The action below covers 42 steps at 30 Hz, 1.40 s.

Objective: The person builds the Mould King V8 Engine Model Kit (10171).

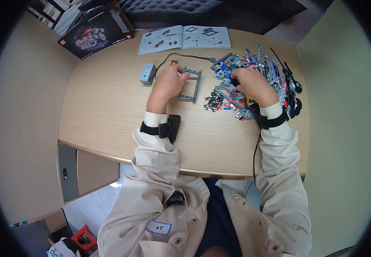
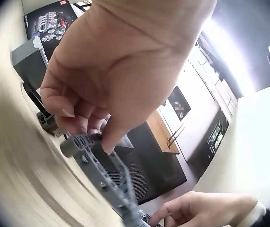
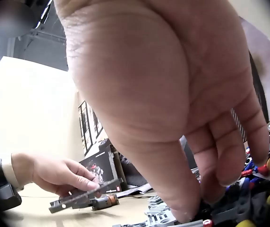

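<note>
My left hand point(image 1: 170, 80) pinches one side of a rectangular frame of grey building-brick beams point(image 1: 197, 85) between thumb and fingers. In the left wrist view, the studded grey beams point(image 2: 104, 182) stretch away below the thumb. Just beyond that hand is a small orange and grey part point(image 3: 110, 201), partly hidden in the head view. My right hand point(image 1: 254, 85) reaches down into a heap of loose building-brick pieces point(image 1: 247, 64). Its fingertips are at a black piece point(image 1: 235, 81) there; I cannot tell whether they grip it.
A grey battery box point(image 1: 147, 73) with a black cable stands left of the left hand. An open instruction booklet point(image 1: 184, 38) lies at the back, beside a black product box point(image 1: 95, 36). Small black connectors point(image 1: 213, 101) are gathered at the heap's near-left edge.
</note>
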{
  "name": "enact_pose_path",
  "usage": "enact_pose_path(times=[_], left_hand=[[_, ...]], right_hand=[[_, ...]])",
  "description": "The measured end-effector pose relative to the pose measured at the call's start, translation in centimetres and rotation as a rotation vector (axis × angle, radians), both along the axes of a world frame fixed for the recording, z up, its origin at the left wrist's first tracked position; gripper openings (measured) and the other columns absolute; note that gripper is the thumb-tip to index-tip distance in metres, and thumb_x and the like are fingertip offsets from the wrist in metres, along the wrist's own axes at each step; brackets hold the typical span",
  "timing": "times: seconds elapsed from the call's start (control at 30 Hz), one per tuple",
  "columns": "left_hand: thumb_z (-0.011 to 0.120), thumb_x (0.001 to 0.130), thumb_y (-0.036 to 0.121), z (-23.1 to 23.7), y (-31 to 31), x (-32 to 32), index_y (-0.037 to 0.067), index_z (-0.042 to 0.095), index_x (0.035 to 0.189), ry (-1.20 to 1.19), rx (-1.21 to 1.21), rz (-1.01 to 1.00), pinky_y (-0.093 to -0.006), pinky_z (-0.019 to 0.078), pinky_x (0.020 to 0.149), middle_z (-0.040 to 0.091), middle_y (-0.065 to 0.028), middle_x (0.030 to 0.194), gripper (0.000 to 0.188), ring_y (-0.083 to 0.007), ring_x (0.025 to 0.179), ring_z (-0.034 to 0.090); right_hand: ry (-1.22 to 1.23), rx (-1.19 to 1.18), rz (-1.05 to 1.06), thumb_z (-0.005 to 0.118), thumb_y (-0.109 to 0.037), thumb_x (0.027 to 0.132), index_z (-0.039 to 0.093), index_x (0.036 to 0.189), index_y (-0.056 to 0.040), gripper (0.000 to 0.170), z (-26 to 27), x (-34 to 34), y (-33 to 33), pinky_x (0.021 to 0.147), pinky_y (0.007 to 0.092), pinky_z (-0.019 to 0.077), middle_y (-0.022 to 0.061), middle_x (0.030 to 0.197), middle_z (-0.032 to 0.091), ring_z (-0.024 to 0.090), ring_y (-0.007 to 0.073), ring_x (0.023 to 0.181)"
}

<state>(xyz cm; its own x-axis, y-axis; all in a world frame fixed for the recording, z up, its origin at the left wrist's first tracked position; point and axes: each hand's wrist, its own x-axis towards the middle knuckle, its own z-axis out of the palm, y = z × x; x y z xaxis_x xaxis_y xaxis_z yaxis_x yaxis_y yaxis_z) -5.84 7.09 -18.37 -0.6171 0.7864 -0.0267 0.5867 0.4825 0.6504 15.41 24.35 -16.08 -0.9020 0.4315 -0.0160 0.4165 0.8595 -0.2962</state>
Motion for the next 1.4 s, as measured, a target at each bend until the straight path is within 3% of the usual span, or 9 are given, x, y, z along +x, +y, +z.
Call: enact_pose_path(times=[0.13, 0.2, 0.43, 0.5, 0.67, 0.93, 1.17, 1.23, 1.4], left_hand=[[0.065, 0.091, 0.025, 0.5, -0.3, 0.4, 0.002, 0.071, 0.106, 0.099, -0.158, 0.012, -0.0449, 0.0533, 0.084, 0.072, -0.0205, 0.1, 0.027, -0.0373, 0.095, 0.069], [0.067, 0.09, 0.025, 0.3, -0.5, 0.1, 0.002, 0.071, 0.109, 0.106, -0.166, 0.005, -0.043, 0.0532, 0.086, 0.072, -0.0204, 0.1, 0.03, -0.0367, 0.097, 0.069], [0.067, 0.09, 0.026, -0.2, -0.9, -0.2, 0.005, 0.071, 0.115, 0.163, -0.063, 0.007, -0.0434, 0.0532, 0.09, 0.072, -0.0179, 0.108, 0.033, -0.036, 0.101, 0.068], [0.067, 0.09, 0.026, 0.3, -0.9, 0.1, 0.004, 0.071, 0.115, 0.158, -0.07, 0.024, -0.0436, 0.0532, 0.09, 0.072, -0.0186, 0.107, 0.034, -0.0362, 0.1, 0.068], [0.069, 0.089, 0.029, 1.1, -0.9, 0.5, 0.001, 0.07, 0.116, 0.052, -0.035, 0.055, -0.0418, 0.054, 0.085, 0.073, -0.0192, 0.101, 0.04, -0.0344, 0.094, 0.07], [0.066, 0.093, 0.028, 1.6, -0.5, 1.7, -0.004, 0.067, 0.119, -0.183, 0.102, -0.132, -0.0289, 0.0508, 0.067, 0.068, -0.0094, 0.083, 0.041, -0.0148, 0.072, 0.062], [0.066, 0.094, 0.029, 0.8, -0.4, 1.9, -0.006, 0.066, 0.12, -0.159, 0.099, -0.169, -0.0294, 0.0513, 0.068, 0.069, -0.0104, 0.085, 0.043, -0.0158, 0.075, 0.064], [0.068, 0.09, 0.034, 0.7, -0.4, 1.8, -0.004, 0.068, 0.119, -0.186, 0.061, -0.178, -0.0348, 0.0548, 0.075, 0.073, -0.0173, 0.091, 0.047, -0.0256, 0.083, 0.071], [0.067, 0.093, 0.032, 1.0, -0.5, 1.9, -0.005, 0.066, 0.121, -0.157, 0.06, -0.178, -0.031, 0.0527, 0.072, 0.071, -0.0138, 0.09, 0.047, -0.0198, 0.081, 0.067]], right_hand=[[-0.028, 0.023, -0.02, 0.075, 0.0, 0.076, 0.066, 0.112, -0.0007, 0.037, -0.3, -0.3, -0.1, 0.09, 0.0453, 0.0521, 0.0206, 0.106, 0.07, 0.065, 0.0386, 0.103], [0.094, 0.076, -0.001, 0.059, 0.005, 0.082, 0.068, 0.099, 0.0002, 0.02, -1.1, -0.2, 0.0, 0.083, 0.0493, 0.0526, 0.0242, 0.094, 0.069, 0.066, 0.0416, 0.095], [0.022, 0.055, -0.007, 0.062, 0.002, 0.081, 0.068, 0.095, 0.0004, 0.014, -0.8, -0.4, -0.1, 0.082, 0.0497, 0.0529, 0.024, 0.094, 0.068, 0.067, 0.0409, 0.094], [-0.044, 0.059, -0.024, 0.076, -0.002, 0.075, 0.068, 0.103, -0.0003, 0.029, -0.7, -0.5, -0.1, 0.086, 0.0455, 0.0526, 0.0188, 0.099, 0.071, 0.066, 0.0377, 0.097], [-0.015, 0.044, -0.016, 0.077, -0.003, 0.074, 0.068, 0.101, -0.0001, 0.028, -0.7, -0.4, -0.2, 0.084, 0.0454, 0.0529, 0.0181, 0.096, 0.071, 0.066, 0.0373, 0.095], [0.007, -0.033, 0.005, 0.075, -0.003, 0.076, 0.07, 0.1, -0.0029, 0.024, -0.3, -0.6, -0.3, 0.085, 0.0463, 0.0542, 0.0202, 0.098, 0.07, 0.067, 0.0378, 0.097], [-0.071, -0.01, -0.013, 0.077, -0.003, 0.074, 0.069, 0.1, -0.0005, 0.027, -0.7, -0.7, -0.2, 0.087, 0.0436, 0.0524, 0.0164, 0.102, 0.071, 0.066, 0.0359, 0.1], [-0.072, -0.007, -0.009, 0.077, -0.004, 0.074, 0.069, 0.099, -0.0003, 0.027, -0.7, -0.6, -0.1, 0.086, 0.0438, 0.0525, 0.0167, 0.102, 0.07, 0.066, 0.0362, 0.098], [0.094, -0.013, -0.002, 0.075, -0.006, 0.074, 0.068, 0.092, 0.002, 0.021, 0.2, -0.5, -0.2, 0.083, 0.0458, 0.0535, 0.0205, 0.094, 0.07, 0.067, 0.0389, 0.094]])
